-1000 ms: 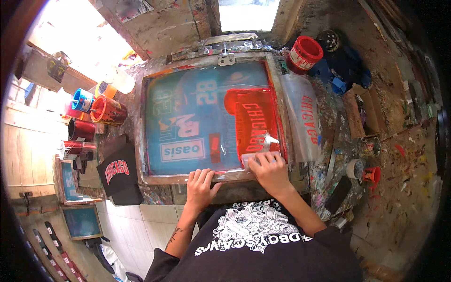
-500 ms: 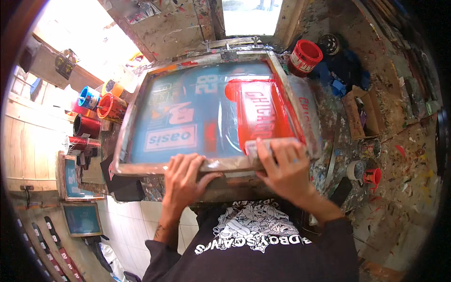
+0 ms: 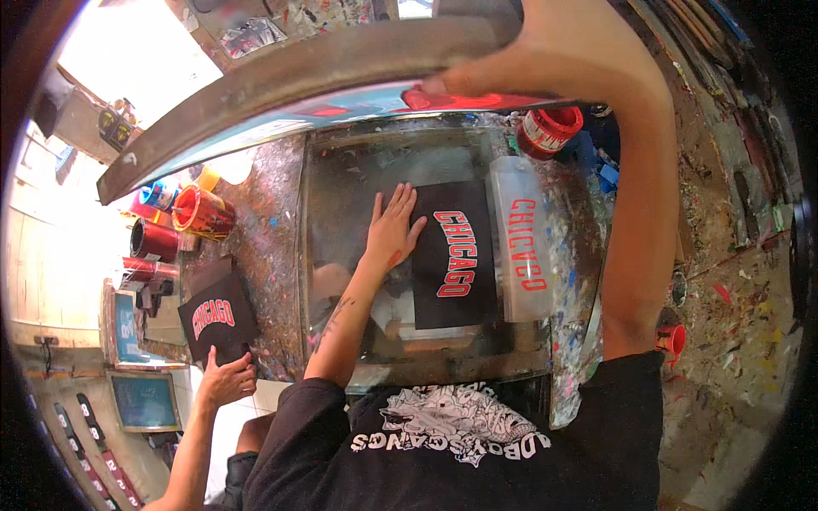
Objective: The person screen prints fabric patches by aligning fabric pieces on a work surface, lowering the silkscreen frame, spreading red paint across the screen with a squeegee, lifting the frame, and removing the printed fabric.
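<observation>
My right hand (image 3: 545, 53) grips the rim of a screen printing frame (image 3: 341, 49), which is tilted up steeply toward me; its mesh (image 3: 281, 126) shows blue with red ink. The thumb lies along the underside by the red ink. Below, my left hand (image 3: 394, 223) rests flat with fingers stretched on a glass plate (image 3: 349, 183), beside the left edge of a black fabric panel (image 3: 430, 255). That panel carries red lettering with a pale outline. A red smear marks my left hand near the wrist. To the right lies a clear sheet (image 3: 521, 230) with similar red lettering.
A co-worker's hand (image 3: 228, 379) holds another printed black panel (image 3: 217, 311) at the table's left edge. Ink tubs, one orange (image 3: 203, 213) and one dark red (image 3: 153, 241), stand at left. A red tub (image 3: 550, 132) stands back right, a red cup (image 3: 671, 340) at right.
The frame has been swung up from the table, uncovering the black panel and glass. My left hand moved from its near edge onto the glass. A co-worker's hand and a second panel have appeared.
</observation>
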Tool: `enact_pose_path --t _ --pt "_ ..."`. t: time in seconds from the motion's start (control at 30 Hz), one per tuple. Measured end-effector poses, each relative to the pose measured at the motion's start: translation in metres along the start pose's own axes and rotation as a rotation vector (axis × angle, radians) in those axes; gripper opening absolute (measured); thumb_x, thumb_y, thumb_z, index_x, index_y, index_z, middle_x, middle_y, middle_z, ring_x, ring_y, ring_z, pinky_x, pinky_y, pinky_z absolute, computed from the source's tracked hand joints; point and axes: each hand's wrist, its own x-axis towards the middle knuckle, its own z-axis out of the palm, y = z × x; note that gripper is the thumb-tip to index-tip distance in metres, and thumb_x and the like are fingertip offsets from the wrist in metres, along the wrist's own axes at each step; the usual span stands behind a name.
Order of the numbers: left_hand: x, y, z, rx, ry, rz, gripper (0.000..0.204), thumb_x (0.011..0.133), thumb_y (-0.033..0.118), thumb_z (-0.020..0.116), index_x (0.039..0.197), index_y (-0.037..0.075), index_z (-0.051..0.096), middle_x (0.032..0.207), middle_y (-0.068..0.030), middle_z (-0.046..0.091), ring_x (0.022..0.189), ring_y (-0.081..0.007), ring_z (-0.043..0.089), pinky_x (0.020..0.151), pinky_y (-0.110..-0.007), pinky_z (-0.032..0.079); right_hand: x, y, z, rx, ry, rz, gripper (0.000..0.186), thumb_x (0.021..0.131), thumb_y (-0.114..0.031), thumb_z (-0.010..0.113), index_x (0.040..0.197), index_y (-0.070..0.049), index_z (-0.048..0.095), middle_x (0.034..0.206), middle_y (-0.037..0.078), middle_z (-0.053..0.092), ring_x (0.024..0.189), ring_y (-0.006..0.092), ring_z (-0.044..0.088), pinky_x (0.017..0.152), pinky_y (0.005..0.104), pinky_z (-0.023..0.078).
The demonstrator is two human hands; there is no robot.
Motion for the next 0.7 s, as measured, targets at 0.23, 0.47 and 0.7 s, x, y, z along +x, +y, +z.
enact_pose_path --t 0.23,0.47,0.7 --pt "0.002 0.019 -0.071 -0.338 -0.216 -0.397 0.031 0.096 0.02 0.066 0.121 0.002 0.072 0.118 -0.0149 0.073 0.112 -0.0316 0.066 0.098 -0.045 0.048 0.031 0.019 0.003 -0.163 0.293 0.031 0.082 0.063 -0.062 0.084 0.116 0.0 0.073 0.106 0.022 0.075 0.098 0.0335 0.072 0.092 0.0369 0.056" --pt "-0.093 -0.031 -0.159 -0.78 0.268 -0.988 0.026 0.103 0.018 0.064 0.116 -0.004 0.071 0.089 -0.0003 0.073 0.075 -0.0056 0.062 0.067 -0.025 0.051 0.078 0.104 0.0 -0.196 0.393 -0.041 0.094 0.065 -0.043 0.091 0.143 -0.005 0.056 0.132 0.019 0.062 0.12 0.0317 0.062 0.104 0.0376 0.047" --pt "-0.179 -0.06 -0.174 -0.829 0.661 -1.215 0.024 0.101 0.019 0.068 0.109 -0.003 0.072 0.088 -0.0018 0.072 0.074 -0.0066 0.06 0.065 -0.025 0.049 0.09 0.13 -0.009 -0.16 0.334 -0.081 0.096 0.069 -0.038 0.09 0.149 -0.003 0.05 0.137 0.019 0.059 0.127 0.0279 0.057 0.111 0.0381 0.042"
